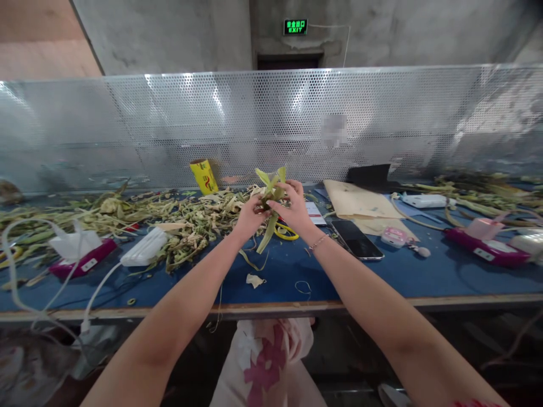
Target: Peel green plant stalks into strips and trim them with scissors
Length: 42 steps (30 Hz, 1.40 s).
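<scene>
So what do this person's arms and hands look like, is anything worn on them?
Both arms are bare, with no sleeves in view, and neither the left hand nor the right hand wears a glove. A thin bracelet circles the right wrist. I can make out no rings. A scrap of red shows at the right arm's bottom edge; it is unclear what it is.

The strappy leaf bundle (271,192) in my grip is pale green and yellow. The flat table top (382,277) beneath is deep blue, strewn with dull olive-brown leaf scraps (186,217). The tilted paper cup (204,176) is yellow with red marks. The perforated metal screen (169,130) is silver, dotted all over. My lap cloth (265,362) is cream with pink flowers.
</scene>
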Motion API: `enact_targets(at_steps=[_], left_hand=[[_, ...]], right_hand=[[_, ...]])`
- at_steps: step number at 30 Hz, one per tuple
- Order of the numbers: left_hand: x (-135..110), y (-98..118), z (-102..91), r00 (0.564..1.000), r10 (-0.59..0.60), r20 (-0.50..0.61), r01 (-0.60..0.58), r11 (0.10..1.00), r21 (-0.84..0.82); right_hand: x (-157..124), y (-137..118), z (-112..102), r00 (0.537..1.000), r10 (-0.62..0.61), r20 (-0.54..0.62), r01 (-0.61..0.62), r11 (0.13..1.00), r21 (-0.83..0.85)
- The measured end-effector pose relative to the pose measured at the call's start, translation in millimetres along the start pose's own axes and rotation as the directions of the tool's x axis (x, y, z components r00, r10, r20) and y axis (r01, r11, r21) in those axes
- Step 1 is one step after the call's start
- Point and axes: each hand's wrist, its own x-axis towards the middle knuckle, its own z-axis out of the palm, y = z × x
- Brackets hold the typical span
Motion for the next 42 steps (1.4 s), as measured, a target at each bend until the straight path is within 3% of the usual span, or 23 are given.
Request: enact_targets(at_steps=[7, 14, 20, 23, 28, 32, 37, 42], left_hand=[[-2, 2, 3.7, 0.998, 0.049, -0.027, -0.043, 0.984, 0.175], [-3, 1, -1.1, 0.994, 0.071, -0.078, -0.057, 0.983, 0.174], [2, 2, -4.1, 0.97, -0.066, -0.234, 0.061, 0.998, -0.028], [2, 4, -2.6, 0.966, -0.133, -0.223, 0.097, 0.981, -0.166], [1, 6, -1.6, 0.968, -0.136, -0.209, 0.093, 0.974, -0.204], [3, 5, -1.8, 0.957, -0.177, -0.23, 0.104, 0.948, -0.3], [5, 6, -2.7, 0.942, -0.219, -0.254, 0.098, 0.904, -0.417], [2, 7, -2.8, 0.949, -0.201, -0.243, 0.096, 0.918, -0.386]], right_hand=[[-1, -14, -1, 0.989, -0.098, -0.109, 0.083, 0.988, -0.133], [-5, -23, -5, 0.956, -0.269, 0.114, 0.265, 0.963, 0.047], [0, -12, -8, 0.974, -0.161, 0.161, 0.131, 0.974, 0.185], [4, -2, -10, 0.984, -0.116, 0.136, 0.089, 0.978, 0.191], [8, 7, -16, 0.977, -0.156, 0.147, 0.14, 0.984, 0.115], [8, 9, -17, 0.936, -0.262, 0.236, 0.265, 0.964, 0.017], [5, 10, -14, 0.823, -0.411, 0.393, 0.487, 0.865, -0.117], [0, 8, -8, 0.834, -0.413, 0.366, 0.495, 0.853, -0.165]])
